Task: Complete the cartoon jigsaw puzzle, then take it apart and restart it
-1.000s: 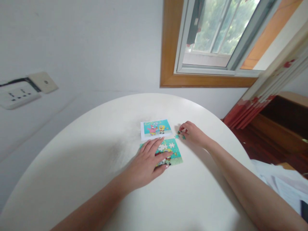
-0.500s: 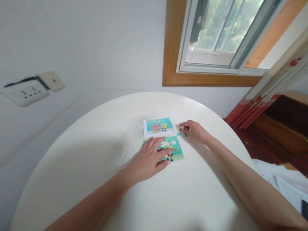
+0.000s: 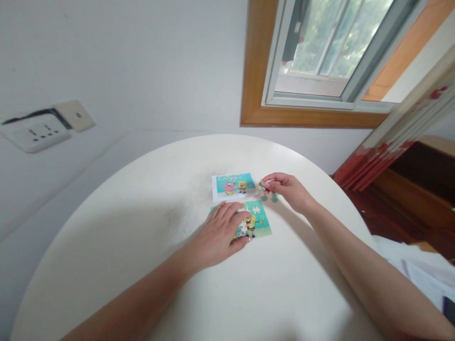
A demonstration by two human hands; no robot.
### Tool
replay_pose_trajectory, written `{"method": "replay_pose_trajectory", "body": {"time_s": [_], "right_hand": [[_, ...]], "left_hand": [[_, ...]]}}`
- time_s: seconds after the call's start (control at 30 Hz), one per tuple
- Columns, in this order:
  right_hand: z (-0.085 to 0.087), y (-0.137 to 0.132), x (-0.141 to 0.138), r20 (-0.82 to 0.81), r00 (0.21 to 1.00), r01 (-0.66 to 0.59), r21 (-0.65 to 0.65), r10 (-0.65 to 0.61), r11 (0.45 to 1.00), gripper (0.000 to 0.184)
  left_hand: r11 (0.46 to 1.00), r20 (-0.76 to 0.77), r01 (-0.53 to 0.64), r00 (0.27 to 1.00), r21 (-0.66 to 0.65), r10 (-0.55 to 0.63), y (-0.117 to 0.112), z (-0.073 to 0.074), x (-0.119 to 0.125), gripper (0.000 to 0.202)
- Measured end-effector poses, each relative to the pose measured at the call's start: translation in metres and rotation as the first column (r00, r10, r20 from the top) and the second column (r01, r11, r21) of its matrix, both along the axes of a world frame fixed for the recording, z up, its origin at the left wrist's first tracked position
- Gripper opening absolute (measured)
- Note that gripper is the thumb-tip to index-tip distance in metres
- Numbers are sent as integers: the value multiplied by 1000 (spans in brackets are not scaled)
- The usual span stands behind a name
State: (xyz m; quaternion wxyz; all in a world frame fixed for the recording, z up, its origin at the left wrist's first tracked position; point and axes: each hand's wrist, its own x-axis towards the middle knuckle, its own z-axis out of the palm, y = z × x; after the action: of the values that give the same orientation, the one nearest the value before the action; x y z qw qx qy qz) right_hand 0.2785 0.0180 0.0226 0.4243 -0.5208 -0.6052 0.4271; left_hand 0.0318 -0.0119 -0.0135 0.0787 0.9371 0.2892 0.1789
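A cartoon jigsaw puzzle (image 3: pixel 263 227) lies flat on the white table, with white gaps where pieces are absent. My left hand (image 3: pixel 224 229) rests spread over its left part and hides that side. Between the thumb and fingers of my right hand (image 3: pixel 289 189) is a small puzzle piece (image 3: pixel 261 186), raised just right of the picture card. Below it, several loose teal pieces (image 3: pixel 275 197) lie on the table. The picture card (image 3: pixel 235 185), showing a pink and a yellow cartoon figure, sits right behind the puzzle.
The round white table (image 3: pixel 124 227) stands against a pale wall. A wood-framed window (image 3: pixel 259 116) is behind it on the right, beside a red and white curtain (image 3: pixel 369 156). Papers (image 3: pixel 419 265) lie low at the right, and a wall socket (image 3: pixel 39 132) is at the left.
My right hand has lifted a puzzle piece off the loose ones and turned it toward the picture card. My left index finger has bent back; that hand otherwise stays in place.
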Motion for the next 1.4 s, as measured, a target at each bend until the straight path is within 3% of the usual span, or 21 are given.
{"method": "replay_pose_trajectory", "body": {"time_s": [0.37,0.5,0.63,0.77,0.9,1.1,1.4], "right_hand": [[-4,-3,-10,-170,985,-51,-171,22,984,23],[-4,-5,-12,-127,990,-82,-188,58,979,21],[-7,-8,-12,-87,980,-193,-225,177,955,25],[-10,-9,-15,-67,967,-256,-260,247,931,17],[-11,-8,-16,-39,963,-266,-269,265,926,14],[-12,-6,-14,-52,960,-278,-271,275,922,13],[-13,-6,-12,-40,954,-298,-248,298,922,14]], "left_hand": [[999,55,-38,998,-36,40,0,-1,1,42],[997,68,-43,997,-67,48,0,-1,1,44],[991,95,-53,993,-126,65,2,-2,0,49],[978,130,-78,986,-192,104,5,-4,-1,59],[972,170,-79,978,-219,118,6,-6,-2,61],[972,309,-87,939,-217,152,10,-6,-2,36],[968,362,-130,910,-214,202,12,-11,-2,46]]}}
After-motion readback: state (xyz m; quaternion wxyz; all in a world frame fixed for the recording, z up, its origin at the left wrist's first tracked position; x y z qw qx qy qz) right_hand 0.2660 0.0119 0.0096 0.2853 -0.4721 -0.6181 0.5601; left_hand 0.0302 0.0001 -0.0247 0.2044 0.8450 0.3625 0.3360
